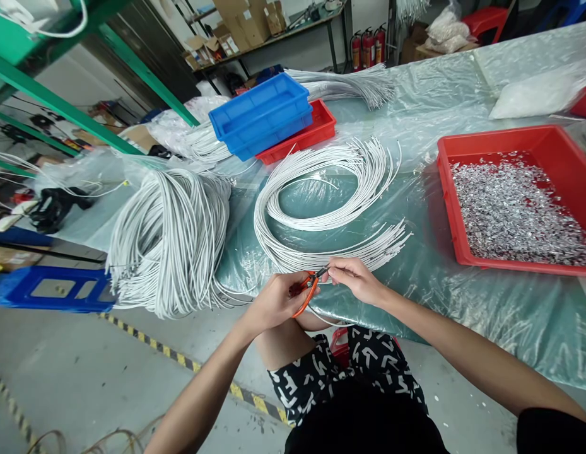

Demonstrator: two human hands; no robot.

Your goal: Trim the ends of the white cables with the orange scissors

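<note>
My left hand [279, 299] is wrapped round orange-handled pliers [306, 301], whose dark jaws point right toward my other hand. Fingers of my right hand [354, 277] are pinched together at the jaws, on a cable end that is small and partly hidden. A thin white cable [328, 320] hangs in a curve below the pliers at the table's front edge. Just beyond my hands, a loop of white cables [274, 217] lies on the plastic-covered table [416, 302], its cut ends toward the right. Further left, a thick bundle of white cables [169, 243] sits at the table edge.
On the right stands a red tray [448, 208] with a heap of small shiny metal pieces [520, 211]. Blue bins [262, 113] rest on a red bin [325, 126] behind the loop. More cables [354, 85] lie at the back. A blue stool [56, 290] is at the left.
</note>
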